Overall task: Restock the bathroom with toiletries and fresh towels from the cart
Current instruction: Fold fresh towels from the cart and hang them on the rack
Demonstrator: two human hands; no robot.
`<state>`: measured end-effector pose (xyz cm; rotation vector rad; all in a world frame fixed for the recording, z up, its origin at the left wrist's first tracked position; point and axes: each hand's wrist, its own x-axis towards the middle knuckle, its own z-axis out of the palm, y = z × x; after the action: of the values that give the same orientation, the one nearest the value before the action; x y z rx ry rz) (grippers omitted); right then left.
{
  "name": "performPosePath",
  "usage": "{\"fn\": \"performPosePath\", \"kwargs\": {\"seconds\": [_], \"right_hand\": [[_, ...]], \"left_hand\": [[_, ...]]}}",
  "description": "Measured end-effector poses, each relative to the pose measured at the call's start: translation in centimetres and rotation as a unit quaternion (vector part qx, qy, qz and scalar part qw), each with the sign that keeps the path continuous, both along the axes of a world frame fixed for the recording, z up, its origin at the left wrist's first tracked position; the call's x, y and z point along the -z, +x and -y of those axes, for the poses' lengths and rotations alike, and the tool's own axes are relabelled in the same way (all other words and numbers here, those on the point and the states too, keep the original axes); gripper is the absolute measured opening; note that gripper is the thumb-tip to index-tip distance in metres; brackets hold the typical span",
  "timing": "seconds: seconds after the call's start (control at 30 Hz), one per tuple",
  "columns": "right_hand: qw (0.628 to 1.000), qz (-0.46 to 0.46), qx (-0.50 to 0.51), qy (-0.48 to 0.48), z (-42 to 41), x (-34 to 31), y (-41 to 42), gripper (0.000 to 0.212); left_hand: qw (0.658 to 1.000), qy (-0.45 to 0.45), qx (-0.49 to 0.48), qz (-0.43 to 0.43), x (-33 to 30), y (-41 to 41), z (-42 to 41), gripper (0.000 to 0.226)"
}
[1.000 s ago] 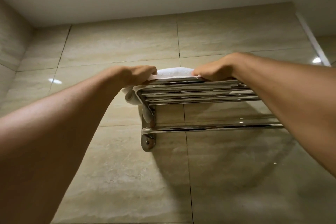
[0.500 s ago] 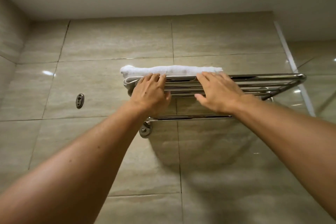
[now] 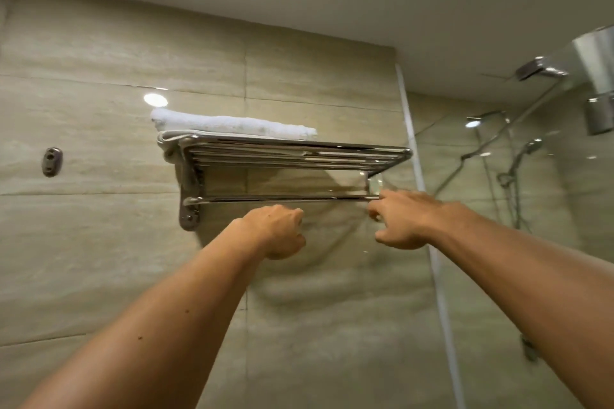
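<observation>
A folded white towel (image 3: 232,125) lies on the left half of the chrome wall rack (image 3: 392,156), with a fold hanging over the rack's left end. Both my hands are below the rack and off the towel. My left hand (image 3: 279,231) hovers under the rack's lower bar (image 3: 282,198), its fingers loosely curled and holding nothing. Near the bar's right end is my right hand (image 3: 403,221), with relaxed fingers reaching close to the bar; I cannot tell whether they touch it.
Beige tiled wall behind the rack, with a small metal bracket (image 3: 51,161) to the left. On the right, a glass shower partition (image 3: 432,242) encloses an overhead shower head (image 3: 538,69) and a hand shower (image 3: 528,149). The ceiling is close above.
Both hands left the towel and the rack's top and dropped below the lower bar. The view shifted right, bringing the shower into sight. The towel stays on the rack.
</observation>
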<state>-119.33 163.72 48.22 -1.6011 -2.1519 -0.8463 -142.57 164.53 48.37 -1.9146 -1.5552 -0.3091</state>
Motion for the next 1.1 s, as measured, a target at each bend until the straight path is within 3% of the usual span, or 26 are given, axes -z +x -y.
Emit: {"fn": "performPosePath", "kwargs": {"seconds": [0.57,0.9,1.1], "right_hand": [[0.964,-0.062,0.194,-0.173,15.1,11.1,24.4,0.06],[0.933,-0.097,0.281,-0.203,26.8,17.8,38.2,0.057],[0.895,-0.123,0.363,-0.229,33.0,21.2,45.8,0.05]], "left_hand": [[0.967,-0.139,0.214,-0.001,11.0,27.7,7.2,0.048],[0.924,-0.191,0.331,-0.004,17.9,42.9,13.4,0.047],[0.89,-0.229,0.392,-0.024,21.5,53.2,16.3,0.046]]}}
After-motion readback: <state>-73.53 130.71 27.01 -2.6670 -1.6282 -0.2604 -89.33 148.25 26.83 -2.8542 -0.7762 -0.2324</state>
